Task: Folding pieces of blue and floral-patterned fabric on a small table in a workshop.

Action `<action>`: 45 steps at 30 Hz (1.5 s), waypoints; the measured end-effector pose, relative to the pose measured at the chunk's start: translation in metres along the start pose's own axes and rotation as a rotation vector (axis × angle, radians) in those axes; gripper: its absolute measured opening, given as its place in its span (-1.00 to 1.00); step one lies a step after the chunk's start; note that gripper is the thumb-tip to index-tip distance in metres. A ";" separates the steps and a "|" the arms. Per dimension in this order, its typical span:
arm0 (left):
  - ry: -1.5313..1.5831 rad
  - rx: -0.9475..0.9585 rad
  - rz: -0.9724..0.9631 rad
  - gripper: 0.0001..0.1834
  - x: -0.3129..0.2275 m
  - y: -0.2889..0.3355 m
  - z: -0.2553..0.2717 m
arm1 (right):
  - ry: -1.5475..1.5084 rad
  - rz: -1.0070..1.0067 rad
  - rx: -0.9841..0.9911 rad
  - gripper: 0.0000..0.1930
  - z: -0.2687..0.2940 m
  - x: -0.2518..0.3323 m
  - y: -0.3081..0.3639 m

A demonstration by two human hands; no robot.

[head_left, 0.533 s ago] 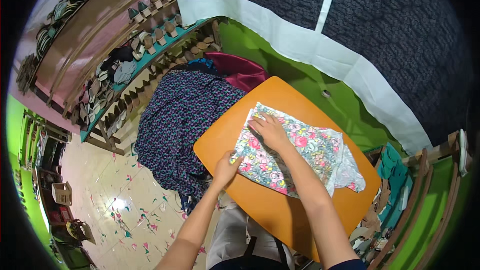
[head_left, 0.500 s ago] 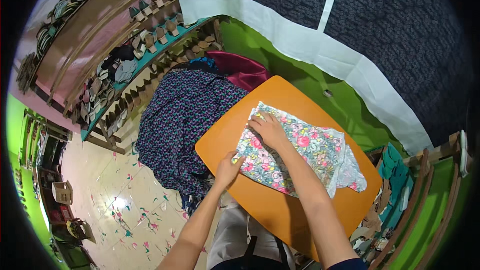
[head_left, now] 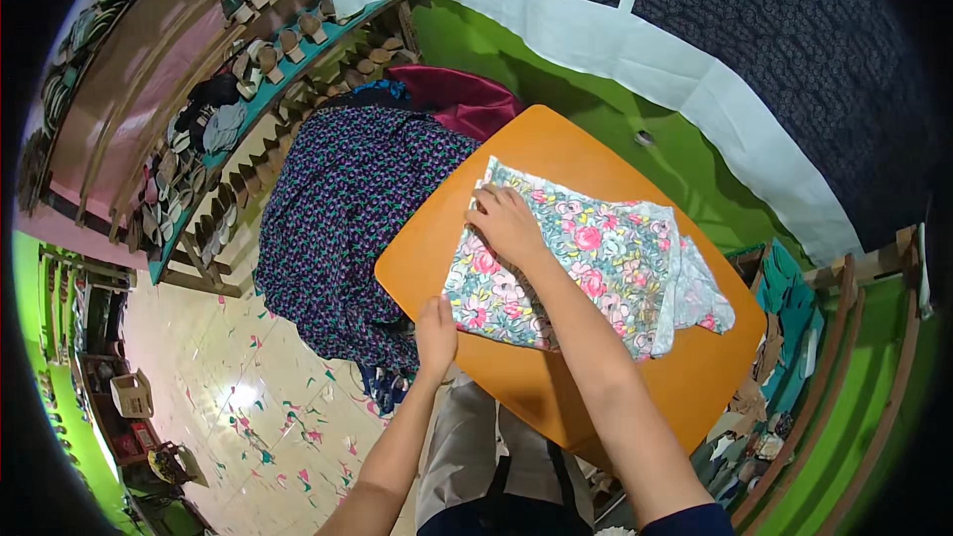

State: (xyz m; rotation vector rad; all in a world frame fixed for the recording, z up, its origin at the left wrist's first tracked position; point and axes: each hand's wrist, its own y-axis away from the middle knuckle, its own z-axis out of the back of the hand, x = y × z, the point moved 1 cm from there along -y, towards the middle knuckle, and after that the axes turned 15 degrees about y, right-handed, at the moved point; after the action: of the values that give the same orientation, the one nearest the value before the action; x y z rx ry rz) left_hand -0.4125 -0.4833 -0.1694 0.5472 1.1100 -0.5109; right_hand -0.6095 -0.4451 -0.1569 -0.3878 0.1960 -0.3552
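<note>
A floral cloth (head_left: pixel 589 248), white and grey-green with pink flowers, lies folded on an orange tabletop (head_left: pixel 551 139). Its left edge is straight, while its right end is uneven, with a flap sticking out. My left hand (head_left: pixel 436 339) is closed at the cloth's near left corner, beside the table's edge, its fingertips partly hidden. Farther up the same edge, my right hand (head_left: pixel 508 228) rests palm down on the cloth, fingers apart and slightly bent. My right forearm crosses over the fabric.
Left of the table is a large heap of dark patterned fabric (head_left: pixel 347 199), with maroon satin cloth (head_left: pixel 457 99) behind. Shoe racks (head_left: pixel 273 74) line the left wall. Scraps (head_left: pixel 303 427) litter the tiled floor. A wooden rack (head_left: pixel 834 367) and green material (head_left: pixel 789 293) stand at right.
The view has shifted slightly. The cloth lies flatter and straighter along its left edge. My left hand has turned more upright at the near corner; my right hand stays on the cloth near that edge.
</note>
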 end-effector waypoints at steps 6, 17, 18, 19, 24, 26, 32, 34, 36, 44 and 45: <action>-0.382 -0.153 -0.312 -0.73 -0.006 0.001 -0.004 | -0.088 -0.233 0.126 -0.64 -0.008 0.008 0.052; -0.755 0.244 -0.603 -0.47 -0.012 0.027 -0.036 | 0.101 -0.769 0.408 -0.55 0.063 -0.041 0.204; -0.789 0.221 -0.583 -0.48 -0.015 0.029 -0.039 | 0.105 -0.775 0.403 -0.55 0.064 -0.045 0.222; -0.775 0.238 -0.582 -0.48 -0.016 0.031 -0.047 | 0.115 -0.930 0.320 -0.54 0.066 -0.050 0.240; -0.622 0.560 -0.727 -0.48 -0.051 0.065 -0.128 | 0.026 -1.432 -0.164 -0.44 0.055 -0.099 0.339; -0.531 0.717 -0.881 -0.45 -0.055 0.076 -0.159 | -0.697 -1.997 -0.840 -0.39 0.061 -0.104 0.340; -0.539 0.769 -0.871 -0.39 -0.056 0.099 -0.215 | -1.346 -2.112 -0.869 -0.45 0.079 -0.153 0.326; -0.562 0.777 -0.854 -0.39 -0.053 0.101 -0.223 | -1.116 -2.059 -0.536 -0.51 0.072 -0.173 0.333; -0.525 0.795 -0.860 -0.40 -0.056 0.105 -0.231 | -1.111 -2.000 -0.715 -0.66 0.064 -0.184 0.348; -0.118 0.539 -0.711 -0.59 -0.098 0.072 -0.188 | -0.802 -1.364 -0.074 -0.62 0.116 -0.116 0.220; -0.115 0.415 -0.717 -0.59 -0.091 0.063 -0.179 | -0.661 -1.039 -0.083 -0.57 0.107 -0.102 0.201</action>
State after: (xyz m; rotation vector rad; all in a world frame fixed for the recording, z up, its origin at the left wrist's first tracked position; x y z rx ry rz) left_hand -0.5284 -0.3102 -0.1367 0.4550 1.0770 -1.4012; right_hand -0.6156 -0.1978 -0.1288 -0.6516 -0.6746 -1.2115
